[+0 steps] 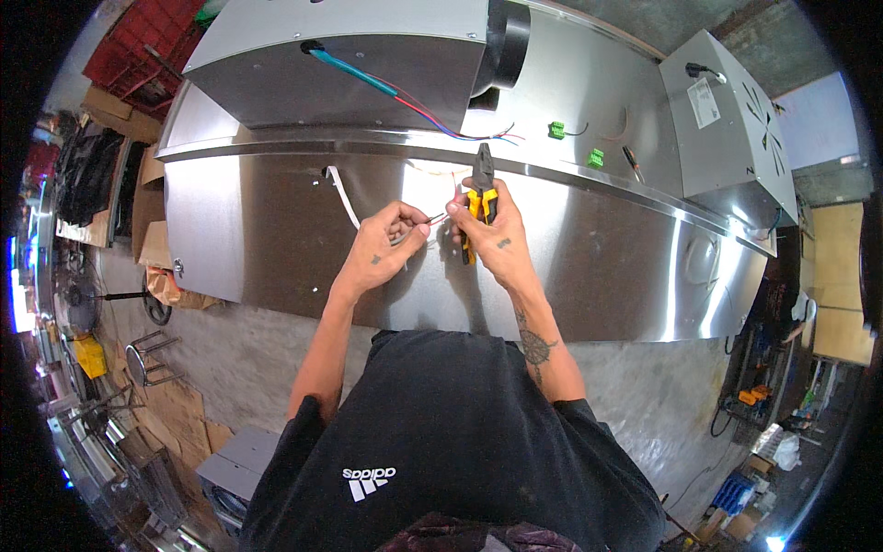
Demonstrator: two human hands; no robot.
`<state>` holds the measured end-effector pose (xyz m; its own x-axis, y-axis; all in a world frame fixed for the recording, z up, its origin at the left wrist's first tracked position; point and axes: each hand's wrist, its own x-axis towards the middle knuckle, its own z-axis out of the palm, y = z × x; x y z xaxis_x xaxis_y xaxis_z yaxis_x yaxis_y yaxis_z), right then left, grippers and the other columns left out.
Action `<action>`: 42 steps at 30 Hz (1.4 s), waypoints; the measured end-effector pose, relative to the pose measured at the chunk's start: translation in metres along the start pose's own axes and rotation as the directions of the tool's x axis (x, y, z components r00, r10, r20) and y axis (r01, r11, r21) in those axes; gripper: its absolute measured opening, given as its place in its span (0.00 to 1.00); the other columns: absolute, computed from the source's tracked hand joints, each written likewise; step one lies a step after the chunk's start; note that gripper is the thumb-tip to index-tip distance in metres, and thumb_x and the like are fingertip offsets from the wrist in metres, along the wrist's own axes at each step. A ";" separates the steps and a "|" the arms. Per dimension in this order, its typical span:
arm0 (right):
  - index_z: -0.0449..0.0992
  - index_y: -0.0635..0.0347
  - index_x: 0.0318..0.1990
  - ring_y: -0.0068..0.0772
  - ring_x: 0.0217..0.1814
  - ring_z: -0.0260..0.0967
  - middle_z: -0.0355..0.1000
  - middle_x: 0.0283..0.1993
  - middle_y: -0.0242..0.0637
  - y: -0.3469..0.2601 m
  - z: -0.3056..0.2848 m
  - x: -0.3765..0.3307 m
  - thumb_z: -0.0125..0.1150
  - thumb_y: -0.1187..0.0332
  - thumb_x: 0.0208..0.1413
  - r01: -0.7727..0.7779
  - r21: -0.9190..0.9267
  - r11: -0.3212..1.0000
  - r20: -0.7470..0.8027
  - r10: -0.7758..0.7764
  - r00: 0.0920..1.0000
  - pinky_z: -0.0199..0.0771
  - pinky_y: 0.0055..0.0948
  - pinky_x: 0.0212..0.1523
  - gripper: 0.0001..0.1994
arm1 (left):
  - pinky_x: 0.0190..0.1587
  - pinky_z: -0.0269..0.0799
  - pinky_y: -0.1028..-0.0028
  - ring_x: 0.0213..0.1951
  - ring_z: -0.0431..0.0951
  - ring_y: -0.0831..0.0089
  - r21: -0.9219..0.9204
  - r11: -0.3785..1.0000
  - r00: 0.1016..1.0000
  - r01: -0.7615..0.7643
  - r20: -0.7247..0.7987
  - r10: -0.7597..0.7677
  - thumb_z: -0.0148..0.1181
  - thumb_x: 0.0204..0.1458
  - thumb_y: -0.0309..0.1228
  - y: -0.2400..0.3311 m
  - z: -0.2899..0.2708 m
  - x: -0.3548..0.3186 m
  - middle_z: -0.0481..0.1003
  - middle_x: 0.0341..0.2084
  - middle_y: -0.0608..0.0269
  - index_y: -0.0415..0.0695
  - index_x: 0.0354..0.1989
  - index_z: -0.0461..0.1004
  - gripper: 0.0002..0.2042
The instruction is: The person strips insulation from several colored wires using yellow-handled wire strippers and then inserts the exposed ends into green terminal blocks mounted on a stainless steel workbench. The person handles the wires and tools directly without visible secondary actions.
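Observation:
My left hand [377,253] is closed on the end of a white cable [344,198], pinching its thin wire ends between thumb and fingers. The cable comes out of the shiny steel panel [276,212] in front of me. Close by on the right, my right hand [501,244] is wrapped around combination pliers [483,170] with yellow and black handles, jaws pointing away from me. The thumb of that hand reaches toward the wire tips; whether it touches them is unclear. A reddish wire shows beside the pliers.
Beyond the panel's ledge sits a grey metal box [359,97] with a teal-sleeved wire bundle [354,74]. Green terminal connectors [556,131] and a screwdriver [630,158] lie to its right. Another metal box [727,138] stands far right. A stool [138,362] is on the floor at left.

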<state>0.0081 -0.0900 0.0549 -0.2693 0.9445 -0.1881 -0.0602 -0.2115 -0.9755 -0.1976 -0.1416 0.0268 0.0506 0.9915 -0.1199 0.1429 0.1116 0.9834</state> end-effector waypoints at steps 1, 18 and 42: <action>0.69 0.63 0.60 0.20 0.37 0.75 0.77 0.42 0.33 0.004 0.003 0.003 0.71 0.68 0.65 0.008 0.010 1.000 -0.014 -0.008 1.000 0.80 0.24 0.36 0.22 | 0.46 0.75 0.74 0.41 0.77 0.80 -0.038 0.999 1.000 -0.014 -0.002 0.014 0.67 0.64 0.30 0.000 0.000 -0.001 0.80 0.37 0.63 0.35 0.49 0.76 0.12; 0.66 0.65 0.62 0.28 0.42 0.79 0.78 0.57 0.48 0.028 0.005 -0.022 0.64 0.71 0.68 -0.036 0.442 0.896 -0.058 0.068 0.996 0.82 0.26 0.40 0.20 | 0.44 0.76 0.77 0.39 0.79 0.83 -0.002 1.000 0.982 -0.006 -0.187 0.006 0.68 0.65 0.32 0.005 0.008 0.008 0.83 0.34 0.63 0.32 0.48 0.80 0.13; 0.76 0.69 0.55 0.29 0.50 0.80 0.82 0.46 0.42 0.040 0.006 -0.062 0.55 0.54 0.76 -0.184 -0.195 0.963 0.024 0.192 0.981 0.79 0.31 0.54 0.21 | 0.33 0.73 0.74 0.30 0.75 0.81 0.154 0.977 0.911 -0.145 -0.364 0.192 0.67 0.65 0.33 -0.002 0.027 0.011 0.81 0.32 0.60 0.33 0.48 0.82 0.13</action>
<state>0.0162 -0.1592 0.0280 -0.2985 0.8800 -0.3694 0.1787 -0.3286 -0.9274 -0.1709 -0.1322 0.0201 -0.2859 0.9495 0.1295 0.2848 -0.0449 0.9575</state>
